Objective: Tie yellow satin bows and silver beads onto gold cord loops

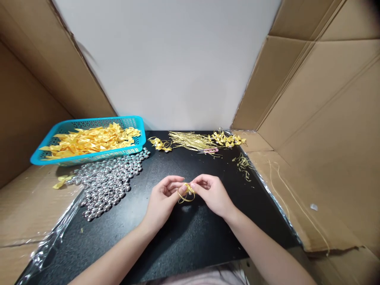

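Note:
Close together over the middle of the black table, my two hands pinch a looped gold cord point(186, 200). My left hand point(162, 200) grips it between thumb and forefinger, its other fingers curled. From the right, my right hand point(214, 194) has thumb and forefinger closed on the cord's other side. A small silver bell point(190, 192) shows between the fingertips, below a bit of yellow partly covered by them. The exact knot or joint is hidden by my fingers.
A blue basket point(41, 159) of yellow ribbon bows point(92, 140) stands back left, silver bells point(109, 182) spread before it. Gold cords point(190, 140), pink-handled scissors point(211, 151) and finished-looking bow pieces point(227, 139) lie behind. Cord scraps point(244, 164) lie right. Cardboard walls point(326, 99) flank the table.

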